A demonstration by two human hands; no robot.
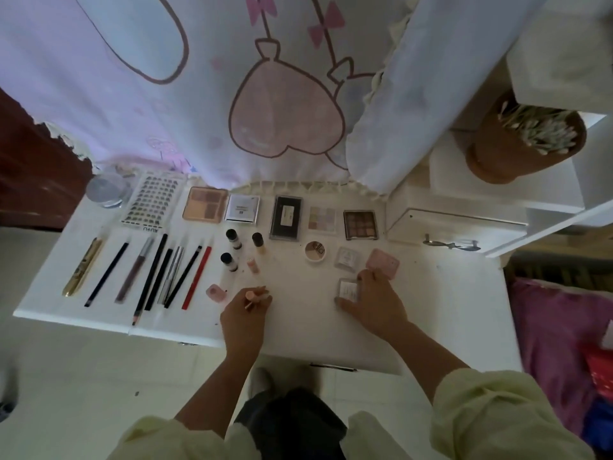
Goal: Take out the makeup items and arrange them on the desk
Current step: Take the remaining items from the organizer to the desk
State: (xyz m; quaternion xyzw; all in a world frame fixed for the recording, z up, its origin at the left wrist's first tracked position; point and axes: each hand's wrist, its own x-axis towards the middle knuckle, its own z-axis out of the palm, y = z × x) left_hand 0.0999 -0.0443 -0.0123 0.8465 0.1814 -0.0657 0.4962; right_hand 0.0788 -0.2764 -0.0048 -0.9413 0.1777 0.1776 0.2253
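Pinching pink tube [248,295] in left grip [243,313] over table [298,336]; clamping clear case [348,289] in right grip [374,303]; cannot read case label.

Dim, soft daylight through the curtain [205,94]; wide-angle bending at edges.

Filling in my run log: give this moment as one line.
left hand: holds pink tube | right hand: grips clear case | pencils: row on desk
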